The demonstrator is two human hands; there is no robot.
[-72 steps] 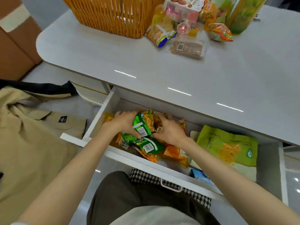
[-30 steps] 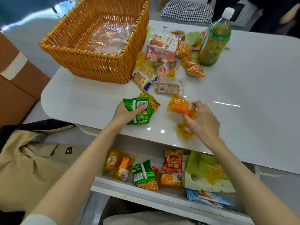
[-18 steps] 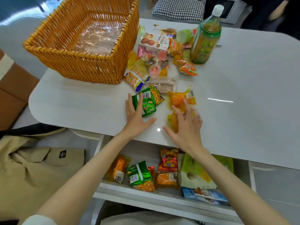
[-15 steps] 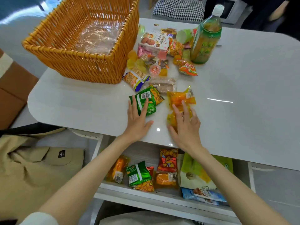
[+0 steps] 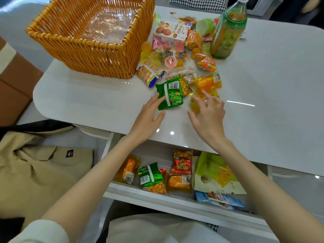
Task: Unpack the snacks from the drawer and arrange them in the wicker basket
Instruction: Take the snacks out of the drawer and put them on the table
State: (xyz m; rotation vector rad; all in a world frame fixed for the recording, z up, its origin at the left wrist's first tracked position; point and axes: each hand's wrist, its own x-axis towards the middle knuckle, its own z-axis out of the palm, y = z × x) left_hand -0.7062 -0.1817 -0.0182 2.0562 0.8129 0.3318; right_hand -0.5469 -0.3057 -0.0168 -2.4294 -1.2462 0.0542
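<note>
Partly, the table [image 5: 266,81] hides the open drawer [image 5: 175,201]

Home-like room, white table [image 5: 271,81] with open drawer [image 5: 175,202], houndstooth chair [image 5: 198,2], beige coat [image 5: 35,172]

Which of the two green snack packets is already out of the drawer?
The green packet on the table, by the left hand; the other green packet lies in the drawer.

Top edge cuts off bottle [image 5: 228,32] cap, wicker basket [image 5: 98,58] far rim.
</note>
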